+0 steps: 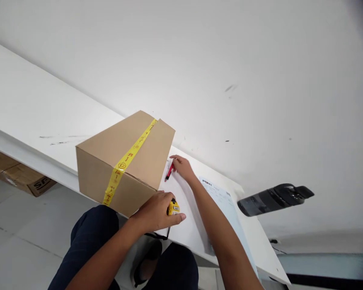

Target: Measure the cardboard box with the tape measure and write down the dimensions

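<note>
A brown cardboard box (124, 161) sealed with yellow printed tape stands on the white table (33, 108). My left hand (155, 211) is closed round a small yellow tape measure (173, 208) at the box's near right corner; a black strap hangs below it. My right hand (183, 167) reaches past the box's right side, its fingers pinched on a red pen (170, 172) that rests on a white sheet (184, 201).
A printed paper form (222, 197) lies to the right of my arm. A dark bottle (274, 199) lies on its side near the table's right end. Another cardboard box (21, 175) sits on the floor under the table at left. A white wall is behind.
</note>
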Demonstrator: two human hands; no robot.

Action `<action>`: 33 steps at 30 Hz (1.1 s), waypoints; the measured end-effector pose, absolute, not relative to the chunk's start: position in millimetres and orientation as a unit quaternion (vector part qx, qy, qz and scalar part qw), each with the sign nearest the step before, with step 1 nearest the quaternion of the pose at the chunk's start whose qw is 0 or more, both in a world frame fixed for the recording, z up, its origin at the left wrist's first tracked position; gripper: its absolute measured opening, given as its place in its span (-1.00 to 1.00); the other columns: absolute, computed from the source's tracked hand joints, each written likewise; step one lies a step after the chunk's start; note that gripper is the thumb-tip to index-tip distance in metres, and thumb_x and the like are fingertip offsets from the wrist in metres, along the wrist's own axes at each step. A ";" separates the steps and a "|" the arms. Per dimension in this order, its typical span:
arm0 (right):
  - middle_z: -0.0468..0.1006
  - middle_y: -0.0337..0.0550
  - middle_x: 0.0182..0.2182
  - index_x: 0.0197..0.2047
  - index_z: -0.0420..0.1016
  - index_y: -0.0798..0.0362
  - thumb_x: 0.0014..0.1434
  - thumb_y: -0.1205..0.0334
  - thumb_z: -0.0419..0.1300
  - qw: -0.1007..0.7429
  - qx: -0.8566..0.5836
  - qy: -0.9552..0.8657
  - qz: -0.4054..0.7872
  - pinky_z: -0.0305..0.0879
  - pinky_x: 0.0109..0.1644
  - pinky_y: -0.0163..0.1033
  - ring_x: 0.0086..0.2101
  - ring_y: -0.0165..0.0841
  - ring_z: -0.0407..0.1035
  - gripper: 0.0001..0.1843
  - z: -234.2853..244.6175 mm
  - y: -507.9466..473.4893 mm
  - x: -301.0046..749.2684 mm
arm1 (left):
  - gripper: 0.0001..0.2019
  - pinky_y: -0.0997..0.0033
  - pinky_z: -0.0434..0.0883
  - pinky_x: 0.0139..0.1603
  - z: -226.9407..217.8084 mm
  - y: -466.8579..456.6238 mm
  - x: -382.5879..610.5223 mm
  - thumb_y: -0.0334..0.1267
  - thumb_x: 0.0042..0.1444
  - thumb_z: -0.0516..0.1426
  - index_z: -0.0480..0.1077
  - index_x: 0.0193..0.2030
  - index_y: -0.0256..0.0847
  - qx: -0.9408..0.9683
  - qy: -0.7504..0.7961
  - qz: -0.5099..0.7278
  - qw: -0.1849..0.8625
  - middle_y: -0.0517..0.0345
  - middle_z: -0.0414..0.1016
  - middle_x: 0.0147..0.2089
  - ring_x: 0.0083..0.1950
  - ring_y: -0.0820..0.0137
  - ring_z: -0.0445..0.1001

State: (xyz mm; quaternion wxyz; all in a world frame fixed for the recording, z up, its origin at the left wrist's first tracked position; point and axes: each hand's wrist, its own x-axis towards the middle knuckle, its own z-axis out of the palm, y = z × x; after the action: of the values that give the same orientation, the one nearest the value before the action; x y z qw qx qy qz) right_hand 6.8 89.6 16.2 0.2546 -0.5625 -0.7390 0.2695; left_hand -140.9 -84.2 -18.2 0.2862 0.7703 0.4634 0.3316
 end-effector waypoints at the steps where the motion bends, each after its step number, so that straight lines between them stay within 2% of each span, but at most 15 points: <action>1: 0.64 -0.12 -0.36 0.04 0.46 0.06 0.27 0.09 0.02 0.278 -0.558 -0.729 0.282 0.36 -0.18 -0.20 -0.30 -0.26 0.52 -0.62 16.7 90.7 15.0 | -0.56 0.19 0.40 -0.03 -19.3 -83.9 -139.6 0.17 0.10 0.20 0.41 -0.11 -0.15 0.761 0.471 0.335 0.294 0.01 0.54 -0.12 0.00 0.10 0.50; 4: 0.63 -0.15 -0.33 -0.02 0.39 0.02 0.21 -0.07 0.16 0.337 -0.547 -0.704 0.302 0.37 -0.19 -0.24 -0.26 -0.29 0.51 -0.61 10.4 90.6 28.8 | -0.56 0.16 0.41 0.02 -21.7 -83.6 -135.3 0.18 0.08 0.22 0.40 -0.10 -0.13 0.743 0.484 0.340 0.314 0.00 0.55 -0.07 0.10 0.04 0.47; 6: 0.55 -0.23 -0.45 -0.20 0.39 0.00 0.18 -0.18 0.21 0.375 -0.540 -0.690 0.301 0.33 -0.22 -0.24 -0.34 -0.32 0.46 -0.60 0.1 87.6 27.9 | -0.56 0.12 0.40 0.11 -21.2 -83.0 -133.3 0.15 0.05 0.25 0.40 -0.12 -0.13 0.741 0.483 0.337 0.322 0.01 0.56 -0.05 0.12 0.03 0.46; 8: 0.40 -0.29 -0.58 -0.33 0.40 -0.01 0.25 -0.30 0.06 0.408 -0.520 -0.677 0.323 0.27 -0.30 -0.24 -0.47 -0.36 0.34 -0.50 -10.6 84.0 22.5 | -0.57 0.07 0.38 0.16 -19.0 -81.8 -132.5 0.12 0.01 0.29 0.39 -0.14 -0.14 0.748 0.477 0.329 0.323 0.03 0.56 -0.06 0.08 0.06 0.48; 10: 0.30 -0.32 -0.64 -0.31 0.45 -0.01 0.31 -0.34 -0.09 0.430 -0.490 -0.664 0.365 0.19 -0.40 -0.24 -0.56 -0.38 0.21 -0.41 -17.2 81.8 17.1 | -0.57 0.04 0.39 0.16 -16.3 -80.2 -132.8 0.10 -0.02 0.31 0.39 -0.16 -0.15 0.755 0.470 0.330 0.317 0.03 0.57 -0.10 0.02 0.08 0.50; 13: 0.35 -0.33 -0.62 -0.27 0.43 -0.03 0.30 -0.27 0.01 0.439 -0.492 -0.641 0.393 0.14 -0.44 -0.25 -0.58 -0.39 0.16 -0.53 -17.9 82.1 13.7 | -0.56 0.02 0.40 0.18 -13.4 -77.6 -134.0 0.11 -0.02 0.31 0.41 -0.15 -0.15 0.762 0.455 0.344 0.307 0.01 0.59 -0.09 0.04 0.07 0.52; 16: 0.33 -0.33 -0.63 -0.50 0.35 -0.03 0.26 -0.14 0.14 0.435 -0.537 -0.628 0.359 0.15 -0.39 -0.24 -0.55 -0.40 0.17 -0.57 -13.8 83.7 14.0 | -0.53 -0.06 0.33 0.32 -11.8 -75.4 -135.0 0.10 -0.03 0.31 0.42 -0.09 -0.16 0.769 0.438 0.337 0.322 -0.02 0.60 0.01 0.18 0.02 0.50; 19: 0.27 -0.34 -0.65 -0.59 0.31 -0.02 0.22 -0.07 0.19 0.426 -0.563 -0.627 0.331 0.13 -0.37 -0.23 -0.53 -0.40 0.16 -0.55 -11.3 84.0 14.0 | -0.49 -0.12 0.25 0.40 -10.2 -73.9 -135.3 0.12 -0.02 0.30 0.43 -0.04 -0.17 0.770 0.437 0.315 0.343 -0.06 0.58 0.11 0.30 -0.03 0.42; 25: 0.28 -0.35 -0.65 -0.59 0.39 -0.01 0.17 0.00 0.21 0.416 -0.551 -0.641 0.337 0.13 -0.36 -0.23 -0.51 -0.39 0.17 -0.62 -12.4 85.6 15.5 | -0.48 -0.16 0.16 0.46 -9.1 -72.8 -133.7 0.13 -0.01 0.28 0.44 -0.04 -0.21 0.769 0.436 0.287 0.368 -0.12 0.56 0.15 0.34 -0.03 0.39; 33: 0.28 -0.35 -0.67 -0.57 0.44 0.00 0.18 -0.01 0.21 0.412 -0.553 -0.643 0.335 0.14 -0.37 -0.23 -0.54 -0.39 0.17 -0.63 -12.9 85.4 17.5 | -0.48 -0.12 0.20 0.44 -11.2 -72.7 -132.6 0.14 0.00 0.27 0.44 -0.06 -0.23 0.775 0.431 0.304 0.349 -0.14 0.57 0.13 0.29 0.01 0.45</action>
State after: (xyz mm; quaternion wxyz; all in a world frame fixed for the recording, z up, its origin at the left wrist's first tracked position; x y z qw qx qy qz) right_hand 17.5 85.4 -12.9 0.4118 -0.5525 -0.6427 0.3348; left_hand -132.6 -72.7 -11.2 0.3495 0.7747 0.4305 0.3039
